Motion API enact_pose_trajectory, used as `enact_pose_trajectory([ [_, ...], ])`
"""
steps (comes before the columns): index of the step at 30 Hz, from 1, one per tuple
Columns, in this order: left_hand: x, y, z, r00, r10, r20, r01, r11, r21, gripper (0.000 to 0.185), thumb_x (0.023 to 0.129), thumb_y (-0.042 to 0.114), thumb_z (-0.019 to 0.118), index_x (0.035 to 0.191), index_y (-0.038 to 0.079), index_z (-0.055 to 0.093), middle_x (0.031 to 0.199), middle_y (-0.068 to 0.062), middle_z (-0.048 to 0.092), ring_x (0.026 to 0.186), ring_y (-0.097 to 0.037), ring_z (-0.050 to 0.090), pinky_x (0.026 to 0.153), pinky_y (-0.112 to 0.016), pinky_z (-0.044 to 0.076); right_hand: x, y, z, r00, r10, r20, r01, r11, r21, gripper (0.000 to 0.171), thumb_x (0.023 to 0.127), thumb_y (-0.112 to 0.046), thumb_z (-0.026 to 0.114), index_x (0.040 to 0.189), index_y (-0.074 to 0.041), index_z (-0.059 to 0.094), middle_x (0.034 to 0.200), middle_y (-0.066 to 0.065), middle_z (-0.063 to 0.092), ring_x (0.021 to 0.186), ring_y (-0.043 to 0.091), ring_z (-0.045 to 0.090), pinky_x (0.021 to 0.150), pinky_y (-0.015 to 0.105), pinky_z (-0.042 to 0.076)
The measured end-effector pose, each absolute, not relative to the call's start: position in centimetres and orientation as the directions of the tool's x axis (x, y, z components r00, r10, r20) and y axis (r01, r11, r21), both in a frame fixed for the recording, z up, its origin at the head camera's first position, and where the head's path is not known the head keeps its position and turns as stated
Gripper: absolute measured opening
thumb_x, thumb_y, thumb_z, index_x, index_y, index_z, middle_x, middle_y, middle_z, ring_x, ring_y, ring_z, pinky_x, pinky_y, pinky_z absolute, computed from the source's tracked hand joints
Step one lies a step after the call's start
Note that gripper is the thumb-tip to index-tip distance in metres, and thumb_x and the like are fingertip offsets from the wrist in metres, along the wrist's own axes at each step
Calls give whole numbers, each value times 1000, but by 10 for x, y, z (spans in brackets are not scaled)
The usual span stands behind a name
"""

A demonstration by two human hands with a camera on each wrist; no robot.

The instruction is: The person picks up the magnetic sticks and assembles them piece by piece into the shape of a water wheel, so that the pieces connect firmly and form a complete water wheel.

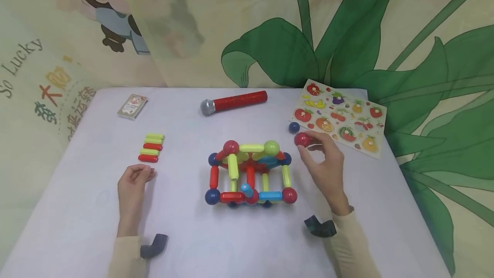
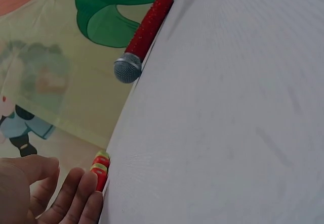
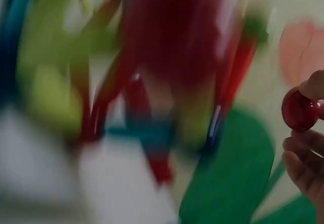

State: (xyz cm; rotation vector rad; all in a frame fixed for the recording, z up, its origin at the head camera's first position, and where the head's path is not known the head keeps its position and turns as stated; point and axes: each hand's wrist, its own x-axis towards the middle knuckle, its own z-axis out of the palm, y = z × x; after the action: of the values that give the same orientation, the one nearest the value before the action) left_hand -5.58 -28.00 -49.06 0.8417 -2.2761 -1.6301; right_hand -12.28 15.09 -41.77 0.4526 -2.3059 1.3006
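A house-shaped frame (image 1: 250, 173) of coloured rods and balls stands at the middle of the white table (image 1: 193, 243). Just right of it, my right hand (image 1: 322, 158) pinches a red ball (image 1: 302, 139) between thumb and fingertips; the right wrist view shows the same red ball (image 3: 300, 108) at the fingertips, with the frame (image 3: 152, 82) blurred and close. A blue ball (image 1: 294, 127) lies loose beside it. My left hand (image 1: 133, 181) rests on the table with loosely curled fingers (image 2: 76, 196), holding nothing, just below a row of red and yellow-green rods (image 1: 151, 147).
A red toy microphone (image 1: 234, 101) lies behind the frame. A fruit peg puzzle board (image 1: 339, 117) lies at the back right, a small card pack (image 1: 132, 106) at the back left. Printed cloth hangs behind the table.
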Motion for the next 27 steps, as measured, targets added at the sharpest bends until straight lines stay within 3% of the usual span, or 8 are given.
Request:
enact_pose_trajectory([
  [3,-58,-281,-491,-807,-572,-145,-327,230,917,29,96,38,56,111,14,53,96,8,65,88,3,63,85,-9,47,-92,123,-395,-785,-233,573,-619,329,-714,42,80,4,72,120,-1,58,112,11,63,99,15,59,86,18,49],
  [7,-59,-281,-490,-804,-575,-152,-339,233,911,32,95,39,56,114,13,53,97,9,64,88,4,62,86,-10,47,-64,88,-391,-760,-395,516,-623,217,-751,42,83,-2,72,121,-3,57,115,9,62,107,17,58,92,27,50],
  [10,-60,-276,-486,-818,-559,-136,-319,246,915,33,95,38,56,114,11,53,95,10,64,86,5,62,84,-9,47,-56,73,-398,-777,-418,471,-576,167,-800,43,82,0,72,122,-4,56,116,8,61,110,20,57,94,31,50],
  [17,-67,-248,-465,-911,-413,15,-93,240,966,24,95,20,60,108,0,56,92,3,65,85,-2,65,80,-11,50,-54,64,-411,-796,-413,442,-507,56,-860,45,81,7,69,122,-3,52,115,11,56,106,19,57,91,31,52],
  [20,-72,-231,-456,-953,-296,71,-12,269,963,27,94,20,62,113,1,57,101,-3,65,92,-4,63,85,-13,49,-54,63,-413,-792,-423,439,-501,41,-864,44,81,7,69,121,-2,52,114,11,57,105,19,57,91,32,52],
  [23,-75,-209,-441,-981,-95,167,126,336,934,33,92,15,65,122,5,56,118,-7,61,108,-8,58,95,-26,48,-53,63,-415,-786,-435,439,-501,33,-865,43,80,7,68,120,-3,53,114,11,57,104,18,57,93,33,51],
  [27,-80,-180,-420,-930,195,311,364,389,846,50,87,8,70,134,13,54,140,-6,48,131,-18,43,105,-51,39,-52,63,-416,-775,-445,449,-512,27,-858,44,81,5,69,120,-3,52,114,11,57,106,18,56,94,34,51],
])
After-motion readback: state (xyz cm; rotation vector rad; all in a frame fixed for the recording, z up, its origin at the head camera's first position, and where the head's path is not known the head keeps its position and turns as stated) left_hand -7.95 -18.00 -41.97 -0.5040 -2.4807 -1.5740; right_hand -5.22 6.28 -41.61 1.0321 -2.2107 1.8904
